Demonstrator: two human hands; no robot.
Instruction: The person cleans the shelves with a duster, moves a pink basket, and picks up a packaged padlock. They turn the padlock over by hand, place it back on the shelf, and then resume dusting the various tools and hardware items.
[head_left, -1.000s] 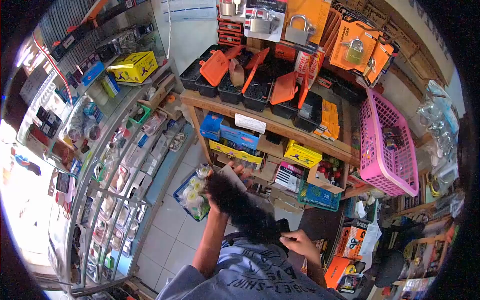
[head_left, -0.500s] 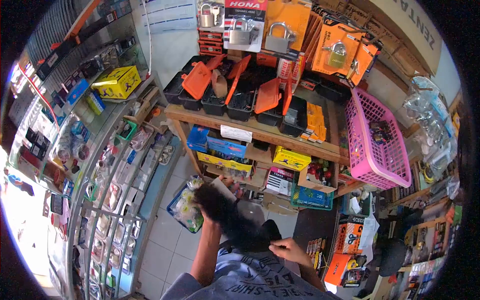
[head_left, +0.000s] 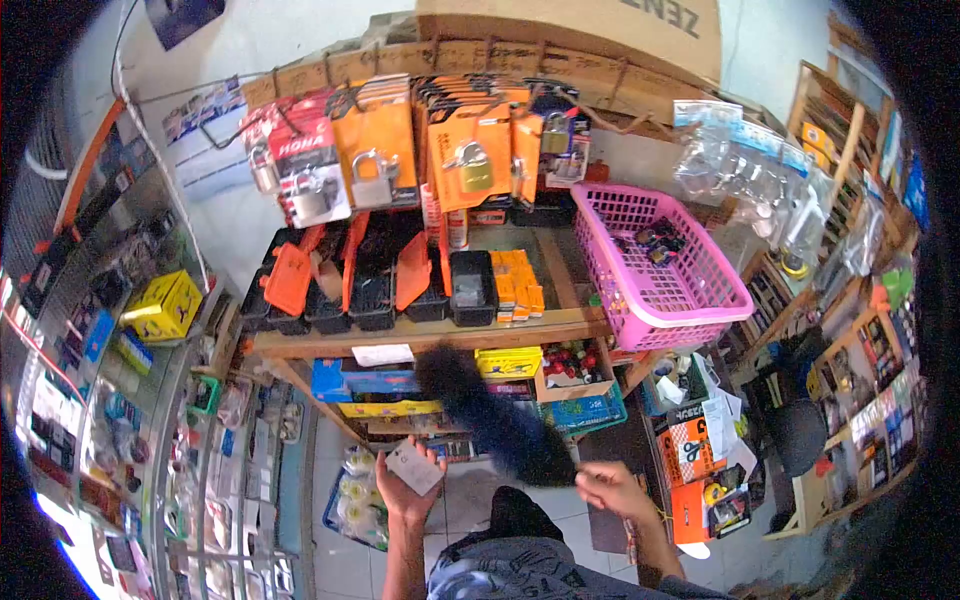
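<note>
Our left hand (head_left: pixel 402 495) has come away from the fluffy black duster (head_left: pixel 505 430), which now seems to be managed by our right hand (head_left: pixel 612 490) alone. Our right fingers pinch its near end; it stretches forward and leftward from them, in front of the wooden shelf (head_left: pixel 560 330), though whether they touch we cannot tell. Our left hand, palm up, grasps a pale card (head_left: pixel 415 467).
</note>
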